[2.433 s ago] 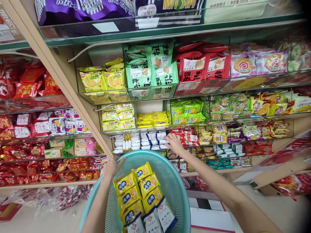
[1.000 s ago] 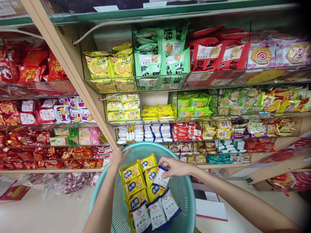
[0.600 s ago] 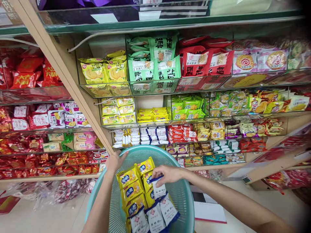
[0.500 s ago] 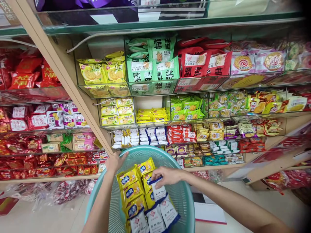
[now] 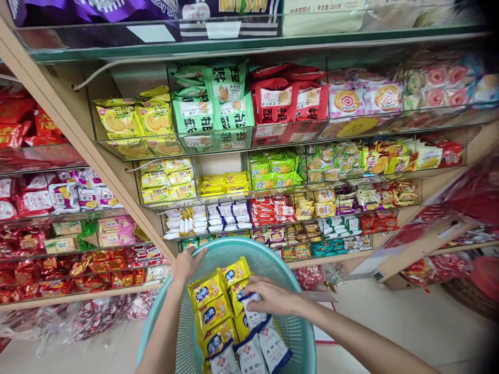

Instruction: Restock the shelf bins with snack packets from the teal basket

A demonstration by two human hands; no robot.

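A teal plastic basket [image 5: 302, 322] fills the lower middle of the view. At its far left rim is my left hand [image 5: 186, 265], closed over the edge with the thumb lying along the rim. Inside, yellow snack packets [image 5: 213, 314] are stacked in two columns. Several white snack packets [image 5: 249, 356] with dark blue edges lie on the near side of them. My right hand [image 5: 268, 293] reaches in from the right, its fingers closed on the top of one white snack packet [image 5: 255, 311], which touches the others. Part of that packet is hidden behind the fingers.
Ahead stand glass-fronted shelves [image 5: 218, 143] with packaged snacks sorted in compartments. A slanted wooden post [image 5: 88, 140] divides them at the left. Below, bags of red-wrapped goods [image 5: 95, 314] rest near the tiled floor [image 5: 362, 317]. A round brown basket [image 5: 468, 298] is at the right.
The view has shifted to the right, so the shelves appear farther left. My right hand still has the white snack packet, with its fingers slightly shifted. My left hand stays on the basket rim.
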